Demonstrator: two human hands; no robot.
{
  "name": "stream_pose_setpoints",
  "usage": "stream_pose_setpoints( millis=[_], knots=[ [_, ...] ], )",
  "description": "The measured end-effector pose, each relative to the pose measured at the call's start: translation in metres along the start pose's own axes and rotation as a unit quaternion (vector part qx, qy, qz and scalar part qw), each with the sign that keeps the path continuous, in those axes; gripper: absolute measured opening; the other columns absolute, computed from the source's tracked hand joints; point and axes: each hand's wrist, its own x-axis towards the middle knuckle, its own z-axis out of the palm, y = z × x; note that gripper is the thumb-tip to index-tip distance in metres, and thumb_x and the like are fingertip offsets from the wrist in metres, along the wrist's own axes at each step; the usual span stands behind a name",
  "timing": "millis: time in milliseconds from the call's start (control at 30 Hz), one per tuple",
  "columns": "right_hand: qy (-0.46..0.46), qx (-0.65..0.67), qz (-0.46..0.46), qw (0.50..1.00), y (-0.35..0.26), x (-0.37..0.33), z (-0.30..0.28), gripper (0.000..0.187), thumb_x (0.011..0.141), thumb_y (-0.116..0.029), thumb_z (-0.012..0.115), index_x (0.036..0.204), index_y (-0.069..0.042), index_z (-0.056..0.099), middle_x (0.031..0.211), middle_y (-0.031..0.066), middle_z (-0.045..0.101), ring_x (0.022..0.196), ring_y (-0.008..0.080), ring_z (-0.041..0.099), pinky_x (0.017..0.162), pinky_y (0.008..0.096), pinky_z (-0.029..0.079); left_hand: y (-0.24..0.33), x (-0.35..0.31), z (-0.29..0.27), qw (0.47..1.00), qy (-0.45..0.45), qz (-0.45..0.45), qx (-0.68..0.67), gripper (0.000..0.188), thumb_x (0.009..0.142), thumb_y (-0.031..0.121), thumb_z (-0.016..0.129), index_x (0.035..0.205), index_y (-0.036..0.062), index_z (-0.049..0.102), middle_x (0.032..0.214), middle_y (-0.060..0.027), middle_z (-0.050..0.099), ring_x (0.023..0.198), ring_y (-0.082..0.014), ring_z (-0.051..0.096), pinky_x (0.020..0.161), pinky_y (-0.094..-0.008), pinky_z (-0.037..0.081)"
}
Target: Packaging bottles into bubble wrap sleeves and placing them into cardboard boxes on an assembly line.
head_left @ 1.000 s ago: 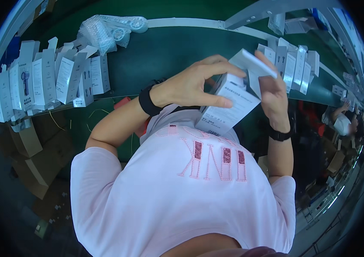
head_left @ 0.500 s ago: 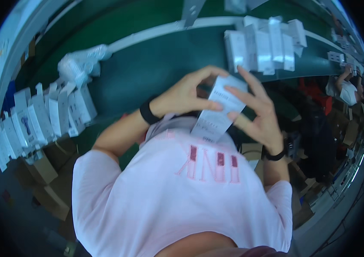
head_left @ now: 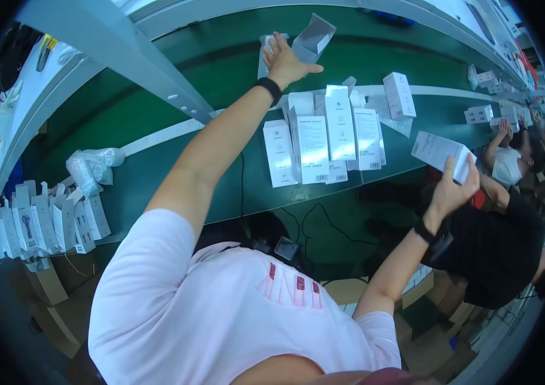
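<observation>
Head view, wide fisheye. Left hand (head_left: pixel 283 62) is reaching far across the green counter (head_left: pixel 157 160) to an open box (head_left: pixel 312 38); fingers are spread flat just beside it, gripping nothing. Right hand (head_left: pixel 453 188) is closing its grip on a white carton (head_left: pixel 442 154), held off the counter's near edge. Judged good practice: take the open box by its wall, not its loose flap, while keeping the carton level. Five or so upright cartons (head_left: pixel 324 138) are standing mid-counter; one box (head_left: pixel 399 94) is lying apart. Stacked flat cartons (head_left: pixel 48 221) at far left are too crowded to count.
</observation>
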Motion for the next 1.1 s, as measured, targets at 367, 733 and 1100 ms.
stream_pose_setpoints(
  millis=[367,733,1100],
  knots=[
    [-0.182,0.023,0.034,0.982,0.142,-0.067,0.115,0.056,0.079,-0.025,0.076,0.127,-0.006,0.055,0.122,0.0207,0.048,0.115,0.035,0.047,0.098,0.0414,0.038,-0.034,0.028,0.057,0.995,0.049,0.087,0.015,0.131,0.059,0.042,0.086,0.148,-0.0036,0.002,0.142,-0.0292,0.033,0.135,-0.0419,0.03,0.113,-0.0411,0.026],
    [-0.227,0.094,0.093,0.965,0.12,-0.042,0.089,0.066,0.086,-0.028,0.071,0.136,0.005,0.042,0.134,0.0198,0.049,0.12,0.0265,0.049,0.102,0.0359,0.036,0.004,-0.011,-0.011,0.959,0.005,0.238,-0.154,0.099,0.063,0.034,0.079,0.14,0.0018,0.026,0.119,-0.0261,0.055,0.105,-0.0385,0.059,0.087,-0.04,0.05],
    [-0.437,0.164,-0.167,0.869,-0.238,-0.021,0.197,0.059,0.076,-0.021,0.072,0.132,-0.011,0.052,0.121,0.019,0.061,0.106,0.032,0.062,0.087,0.0401,0.049,-0.111,-0.255,-0.214,0.623,-0.198,-0.454,-0.605,0.057,0.092,0.042,0.056,0.134,0.0038,0.048,0.115,-0.0128,0.063,0.096,-0.0202,0.066,0.082,-0.0311,0.054]
  ],
)
